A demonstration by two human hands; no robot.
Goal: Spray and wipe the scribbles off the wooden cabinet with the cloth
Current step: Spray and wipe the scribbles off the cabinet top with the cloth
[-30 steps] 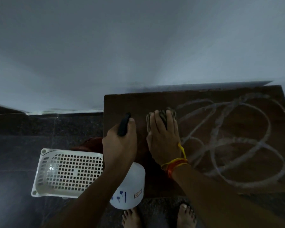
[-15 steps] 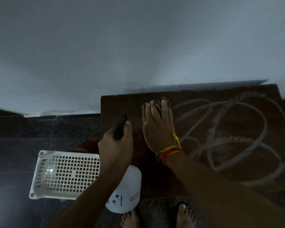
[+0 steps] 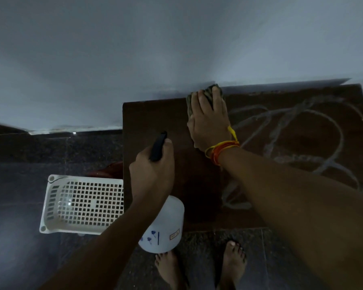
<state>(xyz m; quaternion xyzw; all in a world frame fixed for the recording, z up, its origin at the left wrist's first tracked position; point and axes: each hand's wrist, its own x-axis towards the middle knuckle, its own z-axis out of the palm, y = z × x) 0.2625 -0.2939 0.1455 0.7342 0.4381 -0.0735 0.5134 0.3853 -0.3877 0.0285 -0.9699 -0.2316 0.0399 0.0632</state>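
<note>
My right hand (image 3: pixel 210 124) lies flat on the cloth (image 3: pixel 213 92), fingers (image 3: pixel 201 103) stretched forward and slightly apart, pressing it down at the far edge of the wooden cabinet (image 3: pixel 155 120), right where the top meets the pale wall (image 3: pixel 176 38). The cloth looks dark and mottled, and only its far end and left side show past my fingers. My right forearm reaches diagonally in from the lower right, with yellow and orange threads (image 3: pixel 222 148) tied around the wrist. My left hand (image 3: pixel 153 170) is curled tight around the top of the spray bottle (image 3: pixel 166 227), its knuckles up, with the black nozzle (image 3: pixel 158 146) poking out forward between thumb and fingers; I cannot tell whether a finger sits on the trigger. The bottle's white body hangs below my wrist at the cabinet's near left corner, with small blue marks and a label on it. The scribbles (image 3: pixel 302 143) are pale, chalky loops covering the right part of the cabinet top, starting just right of my wiping hand, while the left part looks plain dark brown. On the dark floor to the left sits a white perforated basket (image 3: pixel 50 206), just beside the cabinet. My bare feet (image 3: pixel 233 260) show at the bottom edge.
</note>
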